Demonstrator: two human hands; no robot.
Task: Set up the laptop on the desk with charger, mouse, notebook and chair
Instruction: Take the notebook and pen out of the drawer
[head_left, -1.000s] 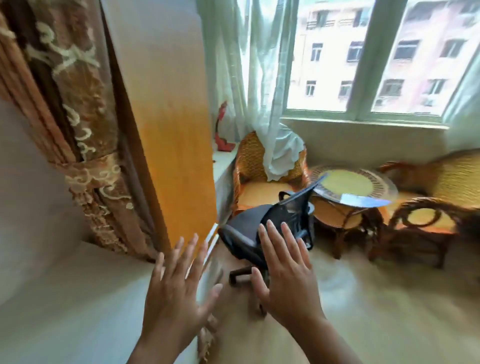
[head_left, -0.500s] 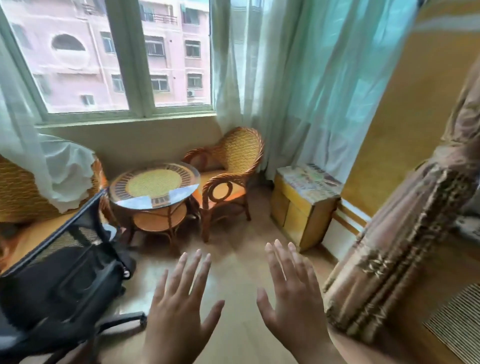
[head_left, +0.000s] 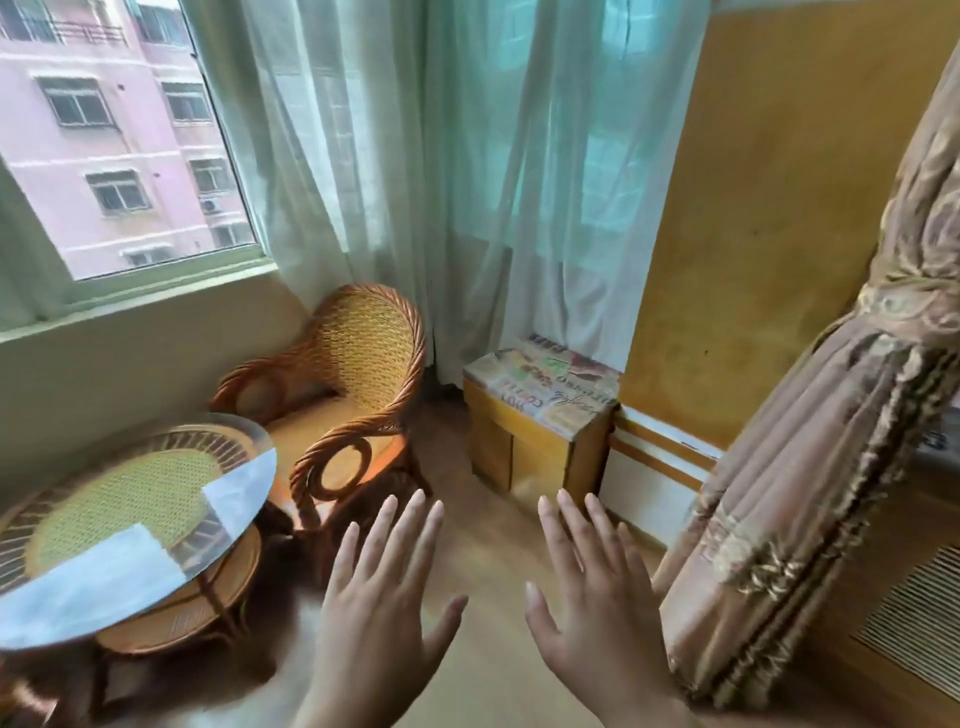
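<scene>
My left hand (head_left: 382, 613) and my right hand (head_left: 597, 608) are held up in front of me, palms forward, fingers spread, holding nothing. They hover over the wooden floor (head_left: 467, 467) in a window corner. No laptop, charger, mouse, notebook or desk shows in this view. The black office chair is out of frame.
A wicker armchair (head_left: 358, 384) stands under the window, beside a round glass-topped rattan table (head_left: 135, 519) at the left. A small wooden cabinet (head_left: 535, 441) with a printed top sits against the yellow wall. A tied brown curtain (head_left: 810, 493) hangs at the right, sheer green curtains behind.
My view has swung to the right: the black office chair has left the frame at the left, and the cabinet and wicker armchair are nearer the centre. Both hands stay open.
</scene>
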